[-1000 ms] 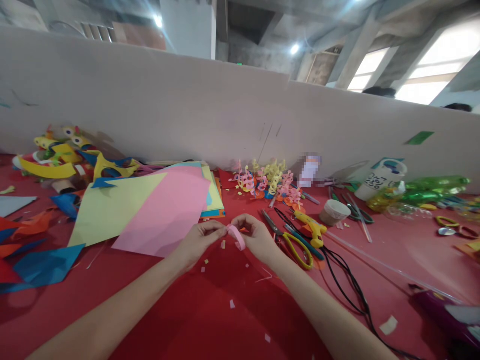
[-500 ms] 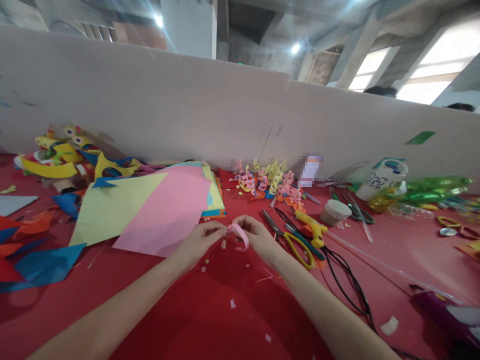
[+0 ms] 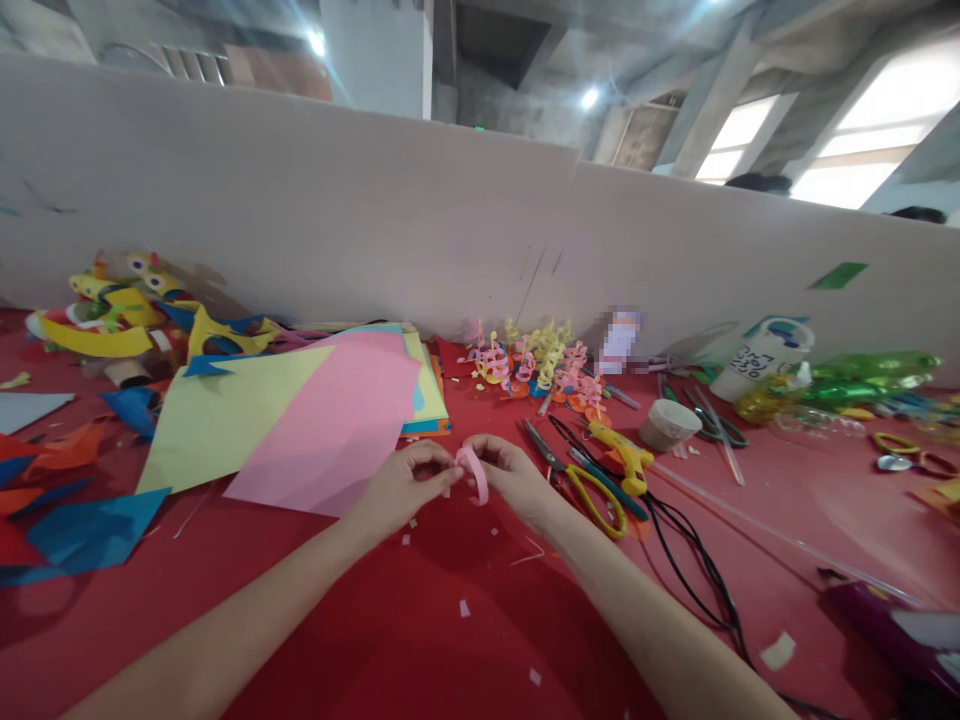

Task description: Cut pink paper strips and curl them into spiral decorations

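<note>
Fingertips of my left hand [image 3: 401,485] and right hand [image 3: 514,478] pinch a curled pink strip [image 3: 477,476] above the red table [image 3: 405,640]; I seem to be coiling it, and the next turn wants light tension.

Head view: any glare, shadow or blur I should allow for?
Head view: the window at upper right is blown out; a ceiling light flares; dark shadow covers the near middle of the red table; the pink strip between left hand and right hand lacks fine detail; a small object further back is partly pixelated.
</note>
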`<move>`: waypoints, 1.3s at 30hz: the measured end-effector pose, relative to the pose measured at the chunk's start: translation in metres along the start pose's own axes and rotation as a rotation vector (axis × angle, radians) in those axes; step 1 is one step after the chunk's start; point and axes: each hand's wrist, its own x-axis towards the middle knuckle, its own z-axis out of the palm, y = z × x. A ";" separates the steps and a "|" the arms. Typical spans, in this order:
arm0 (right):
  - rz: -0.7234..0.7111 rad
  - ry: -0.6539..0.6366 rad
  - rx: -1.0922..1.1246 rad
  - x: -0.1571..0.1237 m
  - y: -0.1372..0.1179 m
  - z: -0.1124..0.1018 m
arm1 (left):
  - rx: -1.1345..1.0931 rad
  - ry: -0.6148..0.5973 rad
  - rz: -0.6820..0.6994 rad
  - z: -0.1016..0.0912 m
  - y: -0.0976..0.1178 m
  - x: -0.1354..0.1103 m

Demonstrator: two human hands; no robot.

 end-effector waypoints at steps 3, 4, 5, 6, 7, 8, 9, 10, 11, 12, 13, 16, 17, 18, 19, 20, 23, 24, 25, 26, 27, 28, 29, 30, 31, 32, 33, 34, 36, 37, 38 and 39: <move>-0.037 -0.013 -0.034 0.003 0.001 -0.004 | 0.054 0.000 0.034 0.000 0.000 0.001; -0.056 -0.023 -0.057 0.003 0.002 -0.005 | 0.073 -0.007 0.046 0.000 0.000 0.001; -0.073 -0.032 -0.082 0.004 0.002 -0.006 | 0.091 -0.014 0.057 0.000 0.000 0.001; -0.086 -0.039 -0.105 0.004 0.002 -0.007 | 0.102 -0.018 0.066 0.000 0.000 0.001; -0.095 -0.042 -0.124 0.005 0.002 -0.007 | 0.102 -0.015 0.065 0.000 0.000 0.001; -0.101 -0.038 -0.136 0.005 0.002 -0.007 | 0.088 -0.012 0.049 0.001 0.000 0.000; -0.102 -0.026 -0.142 0.005 0.003 -0.007 | 0.061 -0.007 0.018 0.002 -0.001 0.000; -0.102 -0.007 -0.141 0.005 0.004 -0.006 | 0.029 -0.004 -0.018 0.003 -0.002 -0.001; -0.102 0.014 -0.135 0.005 0.005 -0.005 | -0.003 0.001 -0.055 0.004 -0.002 -0.001; -0.104 0.036 -0.125 0.005 0.006 -0.004 | -0.029 0.004 -0.084 0.005 -0.003 -0.002; -0.109 0.056 -0.115 0.005 0.008 -0.003 | -0.042 0.007 -0.101 0.006 -0.004 -0.002; -0.132 0.087 -0.112 0.007 0.013 -0.002 | -0.027 0.029 -0.082 0.008 -0.006 -0.002; -0.142 0.098 -0.131 0.007 0.013 -0.002 | -0.016 0.034 -0.069 0.008 -0.007 -0.002; -0.152 0.117 -0.164 0.007 0.014 -0.003 | -0.006 0.034 -0.055 0.008 -0.008 -0.002; -0.162 0.144 -0.204 0.007 0.013 -0.003 | 0.002 0.031 -0.048 0.007 -0.009 -0.002; -0.168 0.172 -0.243 0.007 0.012 -0.004 | 0.008 0.026 -0.048 0.007 -0.010 -0.002; -0.132 0.173 -0.273 0.006 0.007 -0.006 | 0.023 0.010 -0.076 0.006 -0.012 -0.001; -0.109 0.147 -0.252 0.006 0.005 -0.006 | 0.030 0.002 -0.080 0.006 -0.013 -0.001; -0.091 0.121 -0.225 0.006 0.004 -0.007 | 0.038 -0.006 -0.075 0.005 -0.012 -0.001; -0.082 0.105 -0.199 0.006 0.003 -0.007 | 0.044 -0.015 -0.066 0.005 -0.012 -0.001; -0.081 0.102 -0.174 0.007 0.003 -0.007 | 0.046 -0.022 -0.055 0.005 -0.011 0.000; -0.084 0.105 -0.152 0.008 0.004 -0.008 | 0.042 -0.026 -0.046 0.005 -0.010 0.000; -0.088 0.110 -0.133 0.008 0.005 -0.008 | 0.036 -0.028 -0.039 0.005 -0.009 0.000; -0.090 0.111 -0.116 0.009 0.006 -0.008 | 0.029 -0.028 -0.037 0.005 -0.008 0.000; -0.088 0.104 -0.106 0.009 0.006 -0.008 | 0.023 -0.027 -0.038 0.005 -0.007 0.000; -0.086 0.092 -0.106 0.009 0.007 -0.009 | 0.022 -0.026 -0.038 0.005 -0.007 0.000; -0.090 0.077 -0.120 0.009 0.007 -0.009 | 0.027 -0.025 -0.038 0.005 -0.007 0.000; -0.105 0.064 -0.150 0.008 0.007 -0.009 | 0.033 -0.024 -0.038 0.004 -0.007 0.000; -0.164 0.056 -0.248 0.006 0.006 -0.010 | 0.039 -0.018 -0.037 0.004 -0.008 0.000; -0.205 0.064 -0.310 0.005 0.005 -0.011 | 0.040 -0.014 -0.030 0.004 -0.009 0.001; -0.248 0.073 -0.372 0.004 0.004 -0.011 | 0.044 -0.012 -0.016 0.004 -0.009 0.001; -0.287 0.081 -0.430 0.003 0.003 -0.012 | 0.051 -0.009 0.003 0.004 -0.010 0.001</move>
